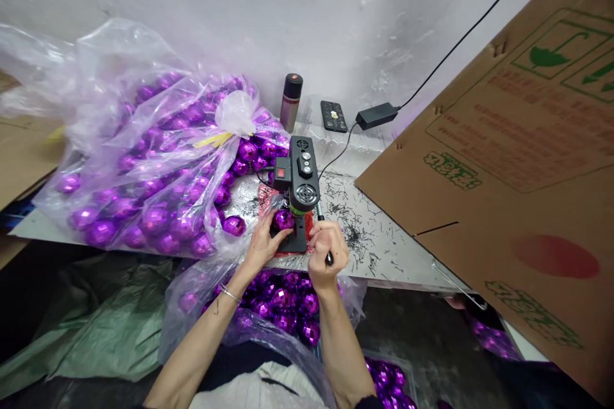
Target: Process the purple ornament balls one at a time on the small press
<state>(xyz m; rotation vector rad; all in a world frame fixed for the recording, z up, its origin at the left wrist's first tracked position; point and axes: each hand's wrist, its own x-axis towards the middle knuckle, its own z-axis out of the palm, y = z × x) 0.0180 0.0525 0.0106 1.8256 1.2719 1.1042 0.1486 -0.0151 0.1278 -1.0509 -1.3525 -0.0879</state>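
A small black bench drill press [304,166] stands on the white table. My left hand [261,241] is closed on a shiny purple faceted ball [283,220], keeping it on the black base [296,244] beneath the machine's head. My right hand [329,250] makes a fist around the machine's lever [320,211], whose dark end pokes out below the fingers. The contact between the ball's top and the machine's tool is hidden under the head. Another purple ball [234,225] lies on the table left of my left hand.
A clear bag [158,140] full of purple balls covers the table's left. Behind stand a dark bottle [291,102], a phone [333,115] and a power adapter [377,116]. A large cardboard box [480,172] bounds the right. Black shavings [355,230] litter the table; more balls [283,307] lie below its edge.
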